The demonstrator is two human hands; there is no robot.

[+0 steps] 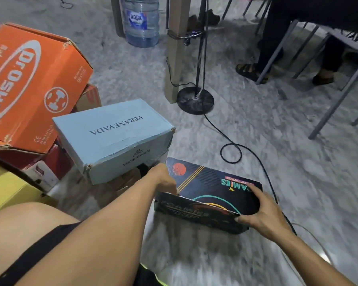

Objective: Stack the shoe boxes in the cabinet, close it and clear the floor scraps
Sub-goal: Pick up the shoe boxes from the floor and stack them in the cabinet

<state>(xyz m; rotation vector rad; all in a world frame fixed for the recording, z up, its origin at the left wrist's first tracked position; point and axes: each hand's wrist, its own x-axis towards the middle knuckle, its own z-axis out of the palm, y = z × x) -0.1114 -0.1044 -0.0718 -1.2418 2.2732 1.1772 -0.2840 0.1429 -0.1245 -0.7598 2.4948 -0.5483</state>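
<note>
A black shoe box (207,186) with colourful print lies on the grey floor in front of me. My left hand (164,178) grips its near left corner, fingers curled over the lid's edge. At the right end, my right hand (260,211) holds it, thumb on the front corner and fingers spread over the top. A pale blue shoe box (114,137) sits to the left on other boxes. Behind it, a large orange box (29,83) lies tilted on a red box (48,164). No cabinet is in view.
A yellow surface (6,188) shows at the left edge. A black lamp base (195,101) and its cable (246,149) lie right behind the black box. A wooden post (177,48), a water jug (142,21), chair legs and a seated person's feet (250,72) stand farther back.
</note>
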